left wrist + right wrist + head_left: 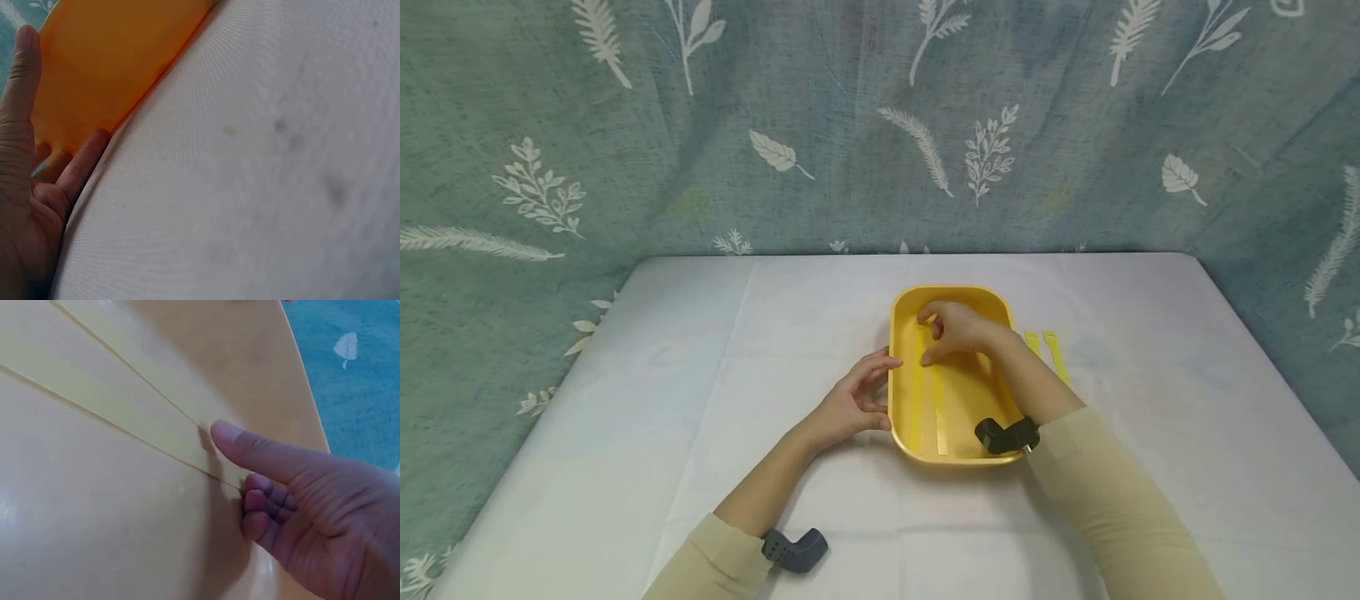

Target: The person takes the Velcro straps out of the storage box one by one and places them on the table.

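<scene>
From my end, the yellow tray (972,400) sat a little right of centre on the white cloth (805,333), long sides running near to far. Two thin yellow strips lay lengthwise inside, in its left half: left strip (916,400) nearer the left wall, right strip (940,417) just beside it. In the right wrist view they drew together toward the fingers.

Left hand (855,398): on the tray's left wall, fingers spread and loosely bent, touching it from outside; thumb by the near left part.

Right hand (957,327): reached over the right wall into the far part of the tray, fingers bent at the strips' far ends, thumb apart from the fingertips. Couldn't tell whether it pinched a strip.

Two more yellow strips (1056,354) lay on the cloth just right of the tray, partly hidden by the right forearm; their far ends had holes.

Dark wrist devices: one (795,551) at the left wrist, one (1000,437) over the tray's near right corner. Beige sleeves (1105,492) on both arms. Green-blue curtain (850,167) with white leaf prints hung behind.
</scene>
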`<state>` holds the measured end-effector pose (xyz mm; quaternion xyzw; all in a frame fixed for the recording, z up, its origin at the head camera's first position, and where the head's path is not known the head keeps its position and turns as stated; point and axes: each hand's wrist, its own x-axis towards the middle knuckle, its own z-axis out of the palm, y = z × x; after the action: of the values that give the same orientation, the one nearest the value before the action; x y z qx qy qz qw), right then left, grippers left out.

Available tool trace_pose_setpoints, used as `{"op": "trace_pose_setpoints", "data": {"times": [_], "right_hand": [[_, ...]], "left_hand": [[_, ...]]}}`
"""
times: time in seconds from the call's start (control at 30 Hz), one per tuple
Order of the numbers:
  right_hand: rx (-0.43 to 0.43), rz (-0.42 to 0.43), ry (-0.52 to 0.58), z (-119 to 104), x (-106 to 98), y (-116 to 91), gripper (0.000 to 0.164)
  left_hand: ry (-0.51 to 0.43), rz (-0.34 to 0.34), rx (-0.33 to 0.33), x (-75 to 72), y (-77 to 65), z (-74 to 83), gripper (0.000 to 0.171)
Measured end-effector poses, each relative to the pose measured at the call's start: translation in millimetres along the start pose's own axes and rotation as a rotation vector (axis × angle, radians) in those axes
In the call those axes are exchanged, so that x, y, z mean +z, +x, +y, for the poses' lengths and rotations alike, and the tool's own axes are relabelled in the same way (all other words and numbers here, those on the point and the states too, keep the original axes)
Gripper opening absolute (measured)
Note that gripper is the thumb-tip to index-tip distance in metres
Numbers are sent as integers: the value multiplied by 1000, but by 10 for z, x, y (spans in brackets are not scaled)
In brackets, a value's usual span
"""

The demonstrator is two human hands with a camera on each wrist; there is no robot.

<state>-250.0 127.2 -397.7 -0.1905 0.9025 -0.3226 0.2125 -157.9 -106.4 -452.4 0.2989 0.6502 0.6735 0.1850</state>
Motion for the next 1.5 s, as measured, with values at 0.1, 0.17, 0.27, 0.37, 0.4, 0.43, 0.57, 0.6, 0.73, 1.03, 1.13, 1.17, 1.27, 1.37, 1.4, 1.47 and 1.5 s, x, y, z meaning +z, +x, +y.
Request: {"op": "trace_pose_setpoints", "data": {"times": [0.1, 0.17, 0.27, 0.37, 0.4, 0.43, 0.57, 0.6, 0.73, 1.03, 1.13, 1.17, 1.27, 1.37, 1.4, 1.47, 1.5], "right_hand": [[-21, 21, -43, -7, 17, -15, 64], [-38, 31, -70, -16, 30, -21, 64], [-58, 42, -94, -24, 51, -17, 61], [-84, 52, -103, -40, 68, -1, 55], [-91, 53, -104, -43, 74, 5, 53], [-96, 53, -95, -47, 78, 10, 51], [-117, 62, -30, -56, 89, 33, 40], [-120, 65, -3, -58, 92, 40, 37], [-152, 73, 108, -59, 89, 51, 29], [-100, 55, 505, -96, 67, 3, 27], [-108, 65, 625, -104, 51, -2, 31], [-114, 69, 652, -105, 45, -3, 33], [-146, 75, 725, -107, 26, -6, 43], [-206, 83, 766, -104, 11, -9, 51], [-227, 83, 782, -104, 7, -9, 52], [-252, 83, 812, -98, 4, -8, 52], [-260, 83, 831, -97, 4, -8, 51]], "left_hand": [[8, 1, 2, -3, 3, -3, 94], [2, -1, 8, 0, 7, -1, 94], [-3, -3, 12, 5, 10, -4, 94], [-5, -4, 13, 6, 7, -4, 94], [-6, -5, 15, 7, 6, -4, 94], [-7, -8, 19, 7, 7, -7, 93], [-17, -16, 34, 7, 5, -7, 93], [-19, -17, 37, 6, 5, -7, 93], [-19, -19, 38, 7, 6, -2, 93], [-20, -25, 33, 10, 7, -1, 93], [-19, -27, 32, 10, 13, -1, 93], [-19, -26, 29, 9, 15, 1, 93], [-13, -23, 21, 8, 16, 1, 93], [-10, -18, 10, 4, 9, -1, 94], [-9, -17, 9, 3, 6, -5, 94], [-9, -14, 10, 2, 2, -9, 95], [-11, -13, 12, 2, 0, -12, 95]]}}
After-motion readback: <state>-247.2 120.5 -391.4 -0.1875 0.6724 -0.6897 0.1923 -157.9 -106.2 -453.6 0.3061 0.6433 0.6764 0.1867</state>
